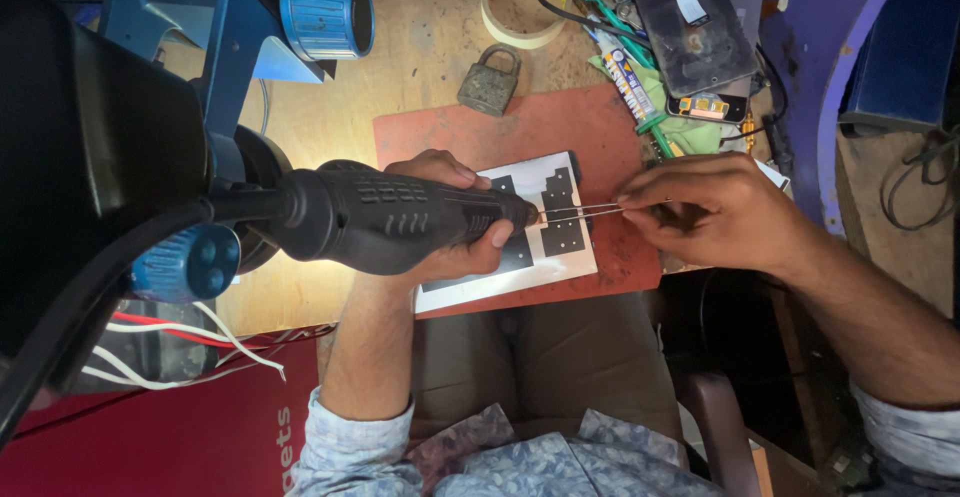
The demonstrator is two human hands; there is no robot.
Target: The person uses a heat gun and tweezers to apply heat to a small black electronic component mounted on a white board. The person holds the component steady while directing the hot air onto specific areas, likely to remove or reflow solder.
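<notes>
A wooden workbench (430, 47) fills the view from above, and a large black microscope body (90, 157) with blue knobs (325, 12) looms over its left side. On the bench lies a reddish work mat (590, 122), and on that a white sheet with black cut-out shapes (560, 217). The left hand (445, 217) is wrapped firmly around a black rotary tool (400, 219), which lies horizontally over the sheet with its nose pointing right and its cable trailing off to the left. The right hand (705, 207) is closed in a narrow pinch on a pair of thin metal tweezers (585, 212), whose prongs run leftward and meet the nose of the tool just above the sheet. Whether the tweezers hold anything at their tips is too small to tell. Farther back lie a dark opened phone (695, 22), a roll of pale tape (525, 2) and a small grey padlock (490, 82), just beyond the mat's far edge.
</notes>
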